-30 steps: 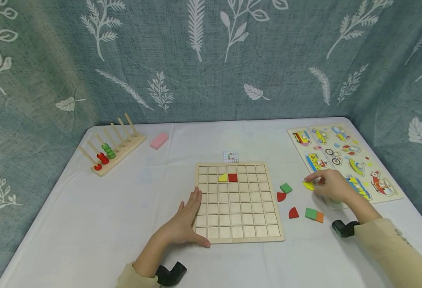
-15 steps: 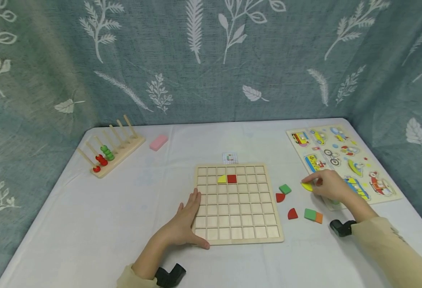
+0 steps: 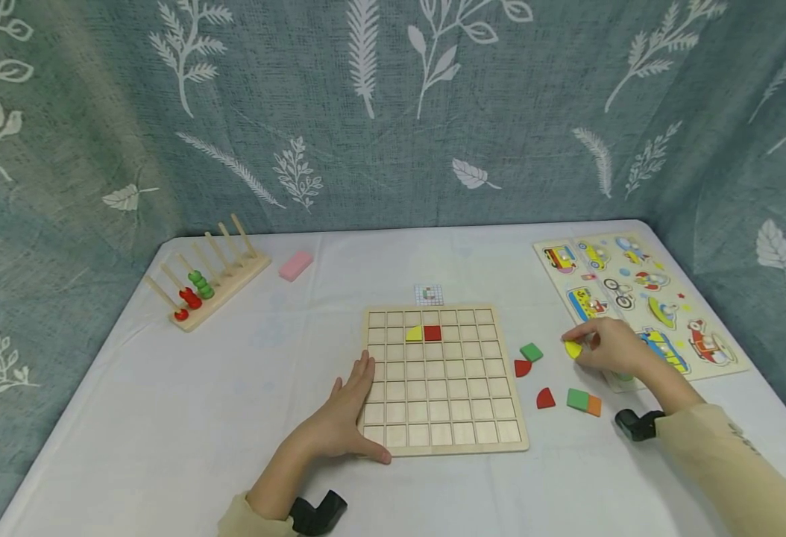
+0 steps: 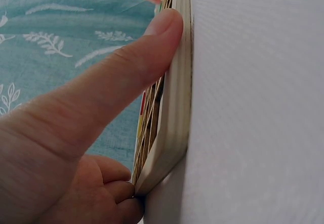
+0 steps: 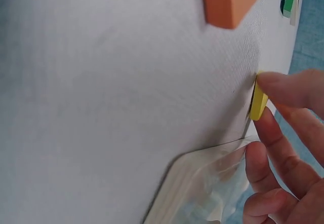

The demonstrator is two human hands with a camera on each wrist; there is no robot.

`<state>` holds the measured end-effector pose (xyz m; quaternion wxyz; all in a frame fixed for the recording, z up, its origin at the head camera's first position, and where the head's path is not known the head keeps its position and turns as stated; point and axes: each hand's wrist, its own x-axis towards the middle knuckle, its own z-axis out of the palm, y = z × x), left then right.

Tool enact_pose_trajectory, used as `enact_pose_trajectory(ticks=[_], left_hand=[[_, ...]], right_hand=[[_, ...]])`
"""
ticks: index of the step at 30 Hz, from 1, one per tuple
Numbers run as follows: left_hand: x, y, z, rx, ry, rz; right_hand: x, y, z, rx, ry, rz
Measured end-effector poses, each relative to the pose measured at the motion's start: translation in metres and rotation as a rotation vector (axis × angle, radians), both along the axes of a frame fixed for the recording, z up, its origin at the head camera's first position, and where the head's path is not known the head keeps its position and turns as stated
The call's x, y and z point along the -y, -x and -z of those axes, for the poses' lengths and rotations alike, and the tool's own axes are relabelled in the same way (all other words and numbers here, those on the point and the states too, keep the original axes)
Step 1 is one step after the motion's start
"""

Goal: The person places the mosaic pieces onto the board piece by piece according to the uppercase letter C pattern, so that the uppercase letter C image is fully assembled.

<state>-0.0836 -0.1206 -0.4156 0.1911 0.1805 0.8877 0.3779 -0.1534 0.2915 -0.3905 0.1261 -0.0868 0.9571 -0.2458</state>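
Observation:
My left hand (image 3: 341,412) rests along the left side of a wooden grid board (image 3: 456,391), its fingers straight and its thumb at the near left corner. In the left wrist view the thumb (image 4: 116,77) lies against the board's edge. A yellow quarter-circle piece (image 3: 414,334) and a red square (image 3: 432,333) sit side by side in the grid. To the right of the board, my right hand (image 3: 611,345) pinches another yellow rounded piece (image 3: 573,349) between thumb and fingers. The right wrist view shows this yellow piece (image 5: 258,102) held low at the white cloth.
Red quarter-circles (image 3: 545,398), green pieces (image 3: 531,352) and an orange piece (image 3: 594,406) lie right of the board. A vehicle picture puzzle (image 3: 641,298) is at the right. A patterned card (image 3: 429,294), a pink block (image 3: 295,265) and a peg stand (image 3: 221,292) lie farther back.
The yellow piece has turned slightly between my right hand's fingers, showing a different side. The left hand and the board stay in place.

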Motion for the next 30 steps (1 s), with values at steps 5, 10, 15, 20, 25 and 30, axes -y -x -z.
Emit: enact_pose_trajectory(ticks=[5,10,15,20,25,30], left_hand=[[0.0004,0.0001,-0.0006,0.001,0.000,0.001],[0.0006,0.0002,-0.0012,0.003,0.000,0.003],[0.0004,0.0002,-0.0014,0.001,0.005,0.005],[0.0004,0.0009,-0.0016,-0.001,0.004,0.007],[0.0004,0.0015,-0.0014,0.001,-0.001,0.003],[0.0008,0.0012,-0.0012,0.003,-0.002,0.005]], right_hand=[[-0.0008,-0.0010,-0.0012,-0.004,0.012,-0.007],[-0.0037,-0.0018,-0.0002,-0.043,0.019,-0.029],[-0.0061,-0.0011,0.0014,-0.051,0.017,-0.029],[-0.0069,-0.0013,0.0007,-0.057,0.020,-0.035],[-0.0068,-0.0023,-0.0008,-0.044,0.012,-0.045],[-0.0069,-0.0046,-0.0022,-0.004,0.008,-0.030]])
